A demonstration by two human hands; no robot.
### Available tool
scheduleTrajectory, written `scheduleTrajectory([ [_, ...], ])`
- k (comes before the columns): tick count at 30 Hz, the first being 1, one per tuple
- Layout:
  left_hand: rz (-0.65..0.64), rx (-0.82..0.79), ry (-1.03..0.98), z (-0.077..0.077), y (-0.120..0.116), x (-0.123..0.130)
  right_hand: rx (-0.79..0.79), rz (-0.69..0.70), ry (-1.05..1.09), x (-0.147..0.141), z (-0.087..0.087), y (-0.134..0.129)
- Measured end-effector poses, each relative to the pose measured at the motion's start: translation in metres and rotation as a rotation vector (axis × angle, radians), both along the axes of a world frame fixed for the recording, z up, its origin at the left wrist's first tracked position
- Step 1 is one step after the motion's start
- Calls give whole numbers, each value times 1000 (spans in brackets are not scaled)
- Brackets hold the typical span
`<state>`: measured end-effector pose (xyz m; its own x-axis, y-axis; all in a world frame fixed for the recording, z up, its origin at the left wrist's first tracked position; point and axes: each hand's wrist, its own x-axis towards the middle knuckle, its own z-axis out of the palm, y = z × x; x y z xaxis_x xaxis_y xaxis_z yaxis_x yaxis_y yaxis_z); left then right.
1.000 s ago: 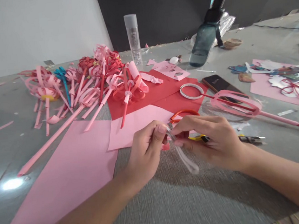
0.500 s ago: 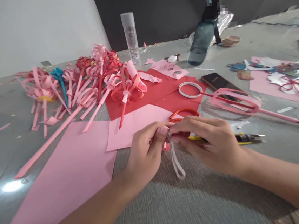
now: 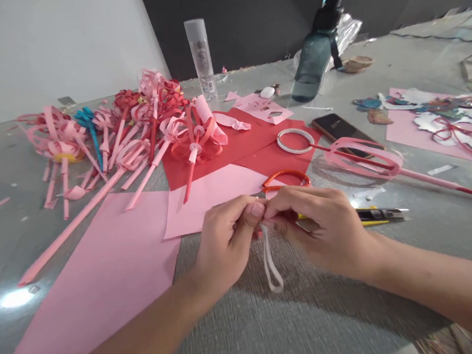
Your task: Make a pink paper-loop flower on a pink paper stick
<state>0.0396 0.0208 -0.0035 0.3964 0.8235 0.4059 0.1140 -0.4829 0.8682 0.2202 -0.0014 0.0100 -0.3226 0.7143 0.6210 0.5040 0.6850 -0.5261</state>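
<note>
My left hand (image 3: 231, 238) and my right hand (image 3: 324, 224) meet at the middle, fingertips pinched together on a narrow white strip (image 3: 273, 271). The strip is folded into a loop that hangs below the fingers; its upper part is hidden in the pinch. Just behind the fingers lies a pair of scissors (image 3: 286, 175) with red-orange loop handles, partly covered. A yellow and black utility knife (image 3: 379, 215) sticks out on the far side of my right hand. Sheets of pink paper (image 3: 114, 255) lie beside and behind my left hand.
Paper flowers on rolled stems (image 3: 131, 126) are heaped at back left. Red sheets (image 3: 259, 158), a tape roll (image 3: 295, 141), a phone (image 3: 344, 133) and a pink paper lantern-like piece (image 3: 368, 158) lie beyond my hands. A clear bottle (image 3: 202, 63) and a dark water bottle (image 3: 314, 58) stand behind.
The view has shifted slightly, so things sit a little further left. My fingertips are closer together, and the white loop hangs slightly lower from them.
</note>
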Motion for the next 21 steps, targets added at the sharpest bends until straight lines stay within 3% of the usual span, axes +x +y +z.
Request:
scheduleTrajectory([
  [6, 10, -52, -35, -3, 0, -1, 38, -9, 9, 2, -7, 2],
  [9, 9, -118, -74, -4, 0, 0, 121, -40, -31, 5, -8, 5],
  [14, -3, -91, -109, -3, -1, 2, 257, -34, -96, 7, -5, 7],
  [21, -4, -66, -42, -5, 1, 2, 176, 26, -89, 9, -2, 4],
])
